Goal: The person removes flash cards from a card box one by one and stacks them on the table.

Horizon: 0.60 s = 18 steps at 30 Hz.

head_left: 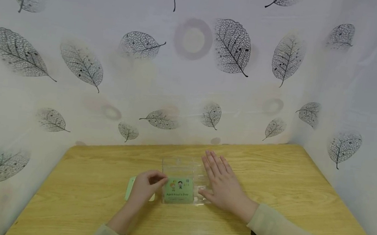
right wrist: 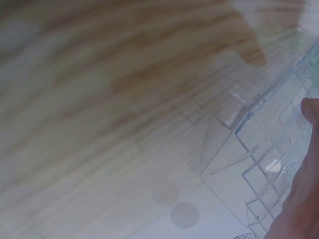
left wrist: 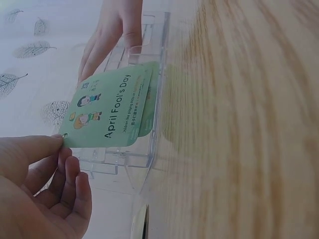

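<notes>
A green card (head_left: pixel 178 191) printed "April Fool's Day" with two cartoon children lies over a clear plastic case (head_left: pixel 177 162). My left hand (head_left: pixel 142 189) pinches the card's left edge between thumb and fingertips. In the left wrist view the card (left wrist: pixel 102 107) is tilted up, and another green card (left wrist: pixel 149 112) shows below it. My right hand (head_left: pixel 226 187) lies on the case's right part with its fingers straight. The case's compartments (right wrist: pixel 264 159) appear in the right wrist view beside that hand. Part of the case is hidden under the right hand.
More green cards (head_left: pixel 129 189) lie on the wooden table (head_left: pixel 90 184) to the left, partly covered by my left hand. A white leaf-printed sheet (head_left: pixel 193 79) hangs behind the table and along both sides.
</notes>
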Available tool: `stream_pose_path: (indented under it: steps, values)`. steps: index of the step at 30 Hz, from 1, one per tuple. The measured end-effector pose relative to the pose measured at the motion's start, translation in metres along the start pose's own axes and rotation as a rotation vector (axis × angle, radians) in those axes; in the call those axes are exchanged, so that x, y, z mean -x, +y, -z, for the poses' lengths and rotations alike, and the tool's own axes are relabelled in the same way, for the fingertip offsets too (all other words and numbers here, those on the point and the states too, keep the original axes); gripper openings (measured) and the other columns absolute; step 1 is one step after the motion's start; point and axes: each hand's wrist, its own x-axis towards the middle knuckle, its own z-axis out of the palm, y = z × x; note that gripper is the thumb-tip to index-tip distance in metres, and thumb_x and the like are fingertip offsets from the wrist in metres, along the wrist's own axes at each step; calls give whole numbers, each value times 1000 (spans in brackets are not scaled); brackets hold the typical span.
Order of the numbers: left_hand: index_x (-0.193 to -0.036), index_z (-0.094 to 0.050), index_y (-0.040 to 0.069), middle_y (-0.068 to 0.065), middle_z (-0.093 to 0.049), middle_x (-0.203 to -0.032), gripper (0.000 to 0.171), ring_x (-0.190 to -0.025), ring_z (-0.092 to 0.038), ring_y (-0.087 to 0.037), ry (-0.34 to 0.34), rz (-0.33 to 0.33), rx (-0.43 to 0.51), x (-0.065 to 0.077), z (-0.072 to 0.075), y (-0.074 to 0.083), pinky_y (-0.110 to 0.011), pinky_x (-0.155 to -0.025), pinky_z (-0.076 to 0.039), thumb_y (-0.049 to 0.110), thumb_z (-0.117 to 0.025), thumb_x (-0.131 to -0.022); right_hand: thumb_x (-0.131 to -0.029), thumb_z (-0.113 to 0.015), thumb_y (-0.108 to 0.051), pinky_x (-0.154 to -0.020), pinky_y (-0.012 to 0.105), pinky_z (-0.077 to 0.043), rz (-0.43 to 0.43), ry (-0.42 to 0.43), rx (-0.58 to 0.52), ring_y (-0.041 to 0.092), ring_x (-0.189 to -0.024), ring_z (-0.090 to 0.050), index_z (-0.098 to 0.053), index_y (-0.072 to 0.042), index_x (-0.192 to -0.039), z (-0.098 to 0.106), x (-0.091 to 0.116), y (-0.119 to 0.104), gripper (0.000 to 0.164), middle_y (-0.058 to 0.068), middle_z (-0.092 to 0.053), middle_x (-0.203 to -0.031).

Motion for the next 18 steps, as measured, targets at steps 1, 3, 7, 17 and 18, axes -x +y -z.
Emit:
stream_pose_path:
  steps: [1, 3, 7, 17, 18]
  values:
    - [-99, -79, 3, -10, -79, -96, 7, -84, -65, -12, 1, 0, 0, 0, 0, 0, -17, -73, -53, 8, -80, -94, -97, -58, -72, -135, 54, -17, 0, 2, 1, 37, -166, -16, -17, 0, -168, 0, 0, 0, 109, 20, -13, -178]
    - [-99, -79, 3, -10, -79, -96, 7, -85, -65, -12, 0, 2, -2, 0, 0, 0, -17, -73, -53, 8, -80, -94, -97, -57, -72, -135, 53, -17, -1, -1, 0, 37, -166, -14, -16, 0, -168, -1, 0, 0, 109, 20, -13, -178]
    - [-99, -79, 3, -10, -79, -96, 8, -84, -65, -12, 3, 3, -6, 1, 1, 1, -17, -72, -53, 9, -80, -95, -97, -57, -73, -135, 53, -16, -1, -2, 6, 36, -166, -14, -16, 0, -168, -1, 0, 0, 109, 20, -11, -178]
    - [-100, -78, 1, -11, -79, -98, 7, -87, -67, -12, 22, -2, 1, 2, 2, 3, -16, -75, -55, 7, -78, -95, -97, -56, -74, -135, 53, -17, -8, -6, 12, 36, -166, -14, -16, -1, -168, 0, 0, 0, 110, 20, -13, -178]
    - [-100, -78, 1, -11, -79, -98, 7, -87, -68, -12, 22, -2, 0, 1, 2, 3, -16, -75, -55, 7, -78, -96, -97, -55, -74, -135, 53, -17, -7, -7, 11, 36, -166, -14, -16, -1, -168, 0, 0, 0, 110, 20, -12, -178]
